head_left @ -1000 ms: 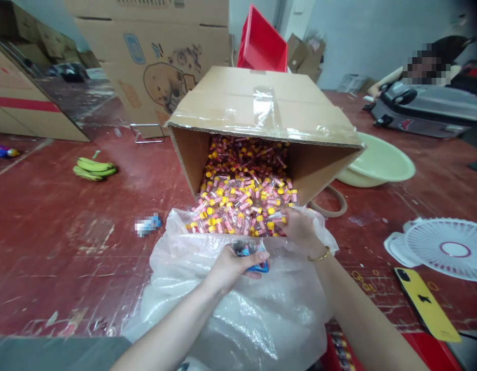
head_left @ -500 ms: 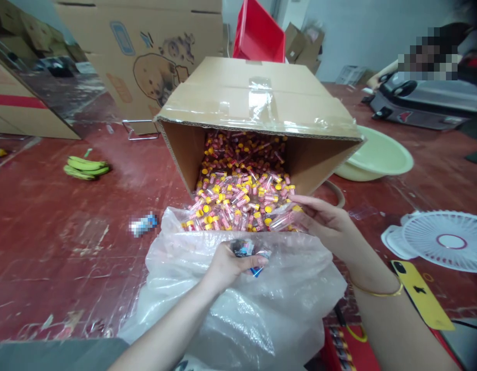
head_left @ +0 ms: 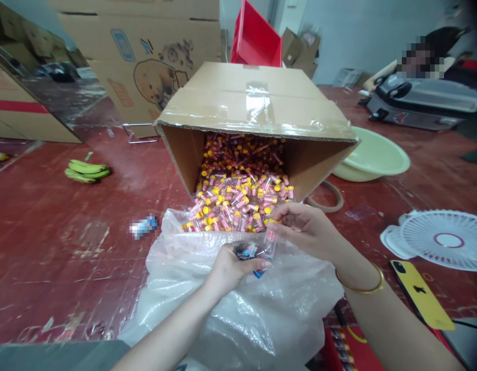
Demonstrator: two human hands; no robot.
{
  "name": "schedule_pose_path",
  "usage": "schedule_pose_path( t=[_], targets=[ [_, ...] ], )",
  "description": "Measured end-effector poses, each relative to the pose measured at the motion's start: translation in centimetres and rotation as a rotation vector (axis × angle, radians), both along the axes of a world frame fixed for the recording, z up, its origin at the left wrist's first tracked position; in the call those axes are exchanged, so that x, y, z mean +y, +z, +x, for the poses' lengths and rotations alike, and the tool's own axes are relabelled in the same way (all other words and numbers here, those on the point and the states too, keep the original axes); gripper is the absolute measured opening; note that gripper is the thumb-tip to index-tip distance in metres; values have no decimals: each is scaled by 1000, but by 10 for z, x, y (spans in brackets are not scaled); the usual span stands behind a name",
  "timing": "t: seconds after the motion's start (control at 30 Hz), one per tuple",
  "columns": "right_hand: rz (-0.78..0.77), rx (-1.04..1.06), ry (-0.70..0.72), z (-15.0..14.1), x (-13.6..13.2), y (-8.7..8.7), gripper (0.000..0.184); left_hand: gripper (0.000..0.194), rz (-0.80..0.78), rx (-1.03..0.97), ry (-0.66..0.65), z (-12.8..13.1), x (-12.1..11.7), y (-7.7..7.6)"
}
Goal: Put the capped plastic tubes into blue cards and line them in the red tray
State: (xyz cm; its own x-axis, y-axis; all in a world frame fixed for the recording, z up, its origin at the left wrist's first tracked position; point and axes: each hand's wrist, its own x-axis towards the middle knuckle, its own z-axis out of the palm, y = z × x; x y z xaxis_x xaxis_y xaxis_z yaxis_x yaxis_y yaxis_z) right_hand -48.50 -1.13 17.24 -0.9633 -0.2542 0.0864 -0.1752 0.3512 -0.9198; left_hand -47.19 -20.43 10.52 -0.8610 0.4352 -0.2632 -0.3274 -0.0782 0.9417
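Observation:
A cardboard box (head_left: pixel 257 105) lies on its side with its mouth towards me, spilling several small clear tubes with yellow caps (head_left: pixel 234 198) onto a clear plastic bag (head_left: pixel 242 304). My right hand (head_left: pixel 311 229) pinches one yellow-capped tube (head_left: pixel 269 238) and holds it just above the bag. My left hand (head_left: pixel 232 265) is closed on a small bundle of dark and blue packets (head_left: pixel 249 252) right beside that tube.
Bananas (head_left: pixel 85 171) lie on the red floor at left, with a small blurred item (head_left: pixel 143 225) nearer. A pale green basin (head_left: pixel 373 157), a white fan grille (head_left: pixel 441 239) and a yellow phone (head_left: pixel 422 293) sit at right. Big cartons (head_left: pixel 145 56) and a red bin (head_left: pixel 256 38) stand behind. Another person sits at far right.
My right hand picked a tube out of the pile and drew it back towards my left hand. The left hand stayed over the bag with its bundle.

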Motion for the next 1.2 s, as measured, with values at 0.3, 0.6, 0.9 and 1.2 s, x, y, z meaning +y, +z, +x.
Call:
schedule_pose_path(
  t=[0.3,0.6,0.9,1.2],
  targets=[
    [-135,-33,-28,28,-10,-44,34,47,218,-427,61,2,12,14],
    [-212,87,-342,56,-45,-81,66,47,276,-399,57,5,17,17],
    [-204,184,-306,58,-45,-82,65,39,274,-384,69,9,19,15],
    [-313,103,-274,54,-42,-69,48,41,211,-297,68,9,17,12]
  ],
)
